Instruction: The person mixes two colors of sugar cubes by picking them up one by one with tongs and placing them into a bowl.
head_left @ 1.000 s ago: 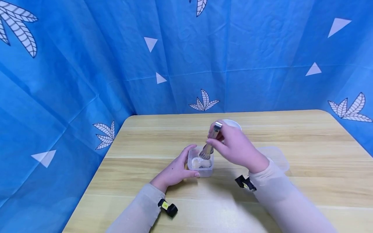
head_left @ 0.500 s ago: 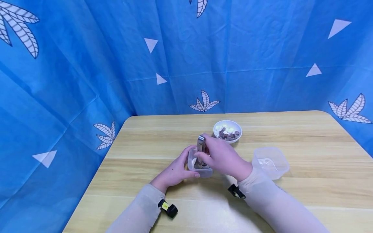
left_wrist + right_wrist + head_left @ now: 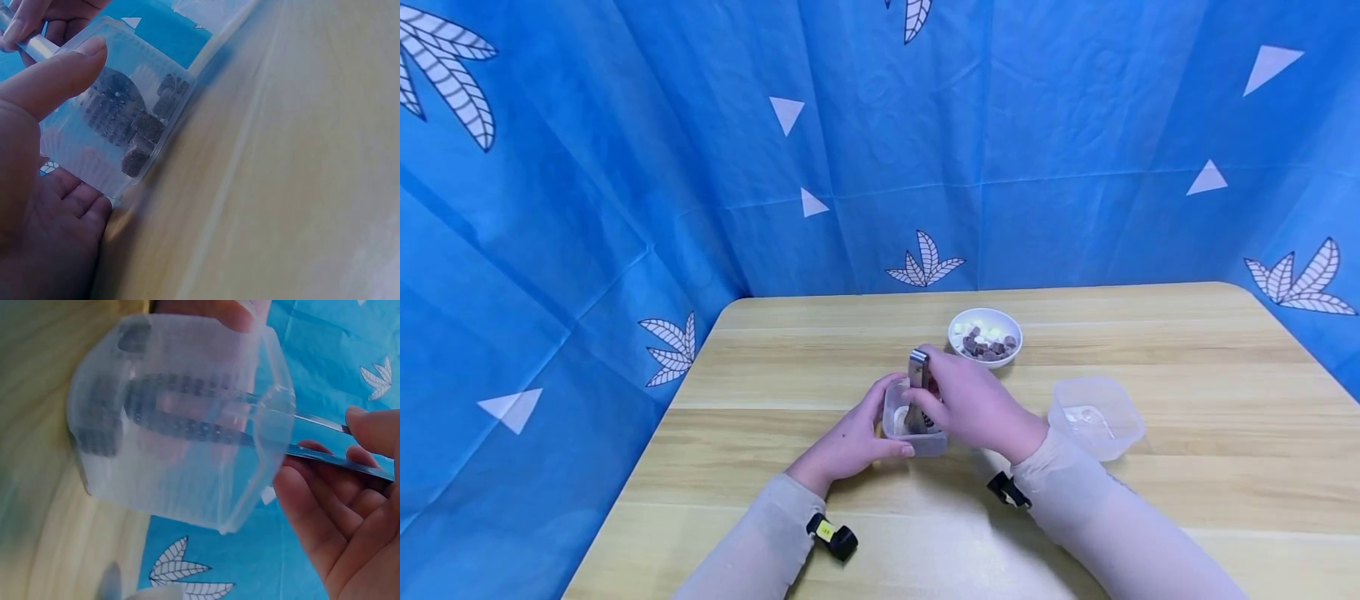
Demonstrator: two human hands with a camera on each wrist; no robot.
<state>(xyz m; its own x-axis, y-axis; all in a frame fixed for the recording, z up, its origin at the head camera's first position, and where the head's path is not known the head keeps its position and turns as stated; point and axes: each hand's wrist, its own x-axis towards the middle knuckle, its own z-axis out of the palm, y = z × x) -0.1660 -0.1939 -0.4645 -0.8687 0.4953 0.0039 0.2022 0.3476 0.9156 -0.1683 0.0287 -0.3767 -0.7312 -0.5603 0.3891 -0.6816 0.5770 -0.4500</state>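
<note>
**Tongs down inside the small clear container**

Your left hand (image 3: 850,437) wraps the small clear plastic container (image 3: 916,421) at the middle of the tabletop (image 3: 1187,492), thumb on the near wall and fingers on the left wall, holding it steady. Your right hand (image 3: 973,404) is closed around a pair of metal tongs (image 3: 916,385), which stand nearly upright with their toothed tips down inside the container. The left wrist view shows a few dark brown cubes (image 3: 147,134) lying on the container's floor beside the tong tips.

A white bowl (image 3: 985,337) of brown and white pieces sits at about 1 o'clock from the container, close by. A second clear container (image 3: 1096,417) stands at 3 o'clock, well apart.

The container looks thin-walled and light, so it will likely flex and skid if pushed; hold it low on opposite walls, as you do now. The tongs look stiff and smooth, so grip them mid-shaft. The cubes seem small and possibly crumbly, so pinch each one gently across its flat faces.
</note>
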